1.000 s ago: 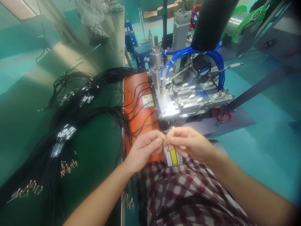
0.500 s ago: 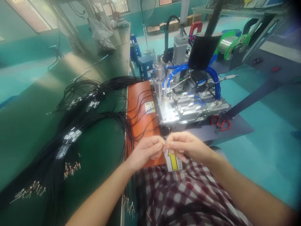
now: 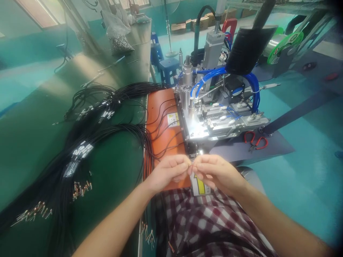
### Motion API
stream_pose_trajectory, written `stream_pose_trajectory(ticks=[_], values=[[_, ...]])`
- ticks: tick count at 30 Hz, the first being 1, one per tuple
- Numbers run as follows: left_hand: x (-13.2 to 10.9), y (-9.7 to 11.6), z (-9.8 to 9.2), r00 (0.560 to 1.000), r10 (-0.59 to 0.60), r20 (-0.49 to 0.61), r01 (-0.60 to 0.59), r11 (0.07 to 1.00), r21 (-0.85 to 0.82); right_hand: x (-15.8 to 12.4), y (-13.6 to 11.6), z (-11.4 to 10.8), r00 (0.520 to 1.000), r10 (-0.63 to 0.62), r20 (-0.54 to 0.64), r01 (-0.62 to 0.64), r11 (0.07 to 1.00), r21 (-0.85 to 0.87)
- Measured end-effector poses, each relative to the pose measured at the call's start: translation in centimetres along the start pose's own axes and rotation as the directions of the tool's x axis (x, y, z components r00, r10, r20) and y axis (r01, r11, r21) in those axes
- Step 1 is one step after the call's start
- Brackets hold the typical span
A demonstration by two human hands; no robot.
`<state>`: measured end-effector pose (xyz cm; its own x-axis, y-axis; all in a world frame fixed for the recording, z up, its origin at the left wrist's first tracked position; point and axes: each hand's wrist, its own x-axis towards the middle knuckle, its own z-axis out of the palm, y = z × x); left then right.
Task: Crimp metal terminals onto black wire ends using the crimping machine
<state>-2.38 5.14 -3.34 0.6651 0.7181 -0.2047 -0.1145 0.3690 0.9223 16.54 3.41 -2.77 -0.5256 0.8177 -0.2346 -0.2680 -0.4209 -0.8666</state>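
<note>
My left hand (image 3: pixel 171 171) and my right hand (image 3: pixel 214 171) meet fingertip to fingertip over the front edge of the orange plate (image 3: pixel 160 137). Both are closed in a pinch. A tiny bit of thin wire (image 3: pixel 190 167) seems to sit between the fingertips; most of it is hidden. Black cables (image 3: pixel 146 142) lie across the plate beside my left hand, several running to the machine's edge. Below the hands hangs a white label with a yellow arrow (image 3: pixel 200 185), partly covered by my right fingers. A bench machine (image 3: pixel 214 117) with a lit metal plate stands just beyond.
Bundles of black cables (image 3: pixel 88 132) with silvery ends and bare copper ends (image 3: pixel 81 189) lie on the green table (image 3: pixel 115 171) at left. Red-handled pliers (image 3: pixel 254 141) rest right of the machine. A green wire spool (image 3: pixel 285 46), blue stool (image 3: pixel 169 67) and bag of small metal parts (image 3: pixel 120 43) stand farther back.
The view has shifted slightly, so the machine appears farther right. Both hands stay pinched together, with small finger movements; more of the arrow label is covered.
</note>
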Motion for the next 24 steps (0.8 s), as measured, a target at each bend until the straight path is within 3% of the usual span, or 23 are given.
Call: stream_pose_trajectory(ticks=[3, 5, 9, 13, 20, 24], values=[[0.1, -0.2, 0.1, 0.999, 0.030, -0.029, -0.030, 1.000, 0.000, -0.4, -0.2, 0.5, 0.989, -0.093, -0.111, 0.074, 0.984, -0.165], [0.2, -0.3, 0.7, 0.994, 0.066, -0.086, -0.065, 0.998, 0.017, -0.7, -0.4, 1.1, 0.956, -0.178, -0.235, 0.113, 0.957, -0.268], [0.0, -0.9, 2.6, 0.941, 0.148, -0.304, -0.109, 0.984, 0.139, -0.8, 0.2, 2.3, 0.908, -0.172, -0.383, 0.089, 0.970, -0.225], [-0.2, -1.3, 3.7, 0.882, 0.198, -0.428, -0.096, 0.964, 0.248, -0.7, 0.8, 3.0, 0.919, -0.067, -0.389, 0.013, 0.990, -0.141], [-0.3, 0.2, 3.7, 0.892, 0.105, -0.439, -0.008, 0.976, 0.217, -1.3, -0.6, 2.2, 0.942, 0.003, -0.334, -0.073, 0.978, -0.195], [-0.7, 0.3, 4.2, 0.874, 0.042, -0.483, 0.016, 0.993, 0.114, -1.3, -0.1, 2.5, 0.930, -0.074, -0.360, -0.033, 0.959, -0.282]])
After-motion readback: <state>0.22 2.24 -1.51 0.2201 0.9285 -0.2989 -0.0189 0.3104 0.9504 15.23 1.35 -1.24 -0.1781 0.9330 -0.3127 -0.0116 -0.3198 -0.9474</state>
